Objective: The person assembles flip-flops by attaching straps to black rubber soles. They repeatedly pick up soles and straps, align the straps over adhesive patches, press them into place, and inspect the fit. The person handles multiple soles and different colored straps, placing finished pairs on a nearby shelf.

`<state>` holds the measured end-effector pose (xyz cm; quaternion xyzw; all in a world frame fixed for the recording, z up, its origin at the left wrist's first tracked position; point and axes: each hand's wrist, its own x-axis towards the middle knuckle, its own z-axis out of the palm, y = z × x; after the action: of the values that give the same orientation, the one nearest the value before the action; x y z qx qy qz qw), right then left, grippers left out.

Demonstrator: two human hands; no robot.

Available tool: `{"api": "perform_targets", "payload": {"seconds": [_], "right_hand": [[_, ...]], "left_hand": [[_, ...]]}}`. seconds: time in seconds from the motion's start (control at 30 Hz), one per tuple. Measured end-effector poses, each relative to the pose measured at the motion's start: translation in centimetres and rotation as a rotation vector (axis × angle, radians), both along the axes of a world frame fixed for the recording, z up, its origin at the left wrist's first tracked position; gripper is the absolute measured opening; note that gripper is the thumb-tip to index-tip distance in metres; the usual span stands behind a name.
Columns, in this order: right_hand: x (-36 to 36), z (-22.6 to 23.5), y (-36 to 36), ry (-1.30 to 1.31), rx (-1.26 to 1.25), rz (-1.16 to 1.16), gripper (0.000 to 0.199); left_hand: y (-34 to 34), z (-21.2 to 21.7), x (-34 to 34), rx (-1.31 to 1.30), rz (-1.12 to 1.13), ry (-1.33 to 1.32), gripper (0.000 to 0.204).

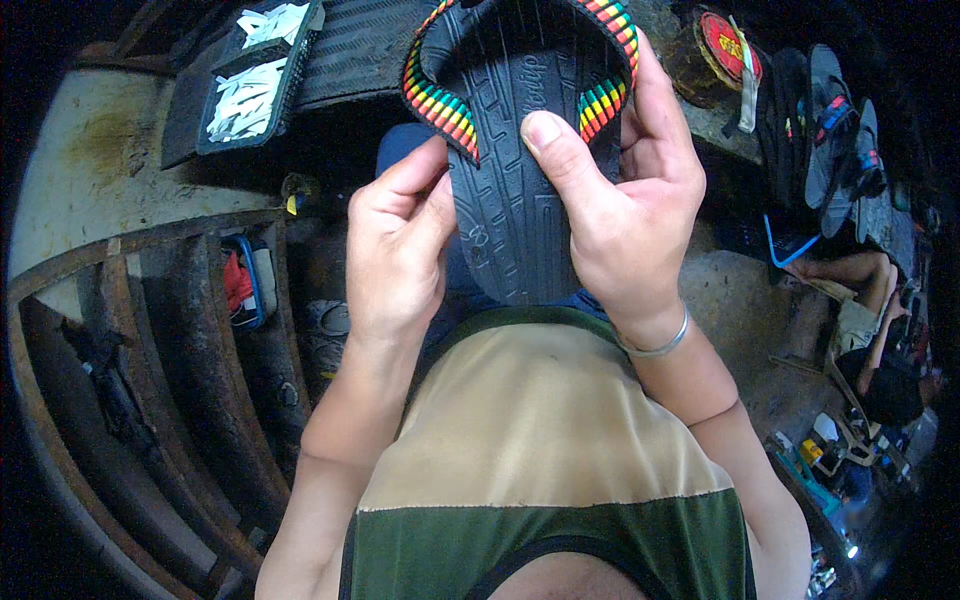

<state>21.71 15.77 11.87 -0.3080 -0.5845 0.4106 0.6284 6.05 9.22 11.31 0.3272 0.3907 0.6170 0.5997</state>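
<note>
A black rubber slipper (515,180), its heel end toward my body, is held up in front of me by both hands. Grooves mark its footbed, and a strap (437,98) striped in green, yellow and red arches over the far part. My left hand (392,245) pinches the sole's left edge just below the strap's end, fingertips partly hidden. On the other side, my right hand (635,215) presses its thumb flat on the footbed, while its fingers wrap the right edge and strap from outside. The slipper's toe runs out of the top of the view.
A black tray (205,135) of white strips stands on a dark bench at upper left. At upper right are a round block with a red top (722,48) and several slippers (828,120). A slatted wooden rack (180,390) fills the left. Another person's leg (850,270) shows at right.
</note>
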Motion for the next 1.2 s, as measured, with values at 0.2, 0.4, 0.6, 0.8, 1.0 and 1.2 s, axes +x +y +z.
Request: {"api": "perform_targets", "payload": {"seconds": [0.2, 0.4, 0.6, 0.8, 1.0, 1.2], "right_hand": [[-0.9, 1.2, -1.4, 0.172, -0.016, 0.066, 0.067], [-1.1, 1.6, -0.9, 0.069, -0.176, 0.055, 0.067], [-1.5, -0.4, -0.6, 0.024, -0.358, 0.191, 0.061], [1.3, -3.0, 0.6, 0.447, -0.875, 0.581, 0.047], [2.1, -4.6, -0.3, 0.279, -0.816, 0.473, 0.029], [2.4, -4.3, -0.3, 0.200, -0.904, 0.382, 0.034]], "left_hand": [[-1.1, 1.7, -0.9, -0.051, -0.015, 0.218, 0.027], [1.2, 1.9, -2.2, -0.096, -0.105, 0.133, 0.037], [2.4, 0.8, -0.1, 0.096, 0.108, 0.138, 0.069], [3.5, 0.0, 0.6, 0.120, 0.157, 0.223, 0.072], [3.3, 0.5, 0.9, 0.176, 0.129, 0.208, 0.072], [3.4, -0.1, 1.3, 0.268, 0.230, 0.379, 0.079]]}}
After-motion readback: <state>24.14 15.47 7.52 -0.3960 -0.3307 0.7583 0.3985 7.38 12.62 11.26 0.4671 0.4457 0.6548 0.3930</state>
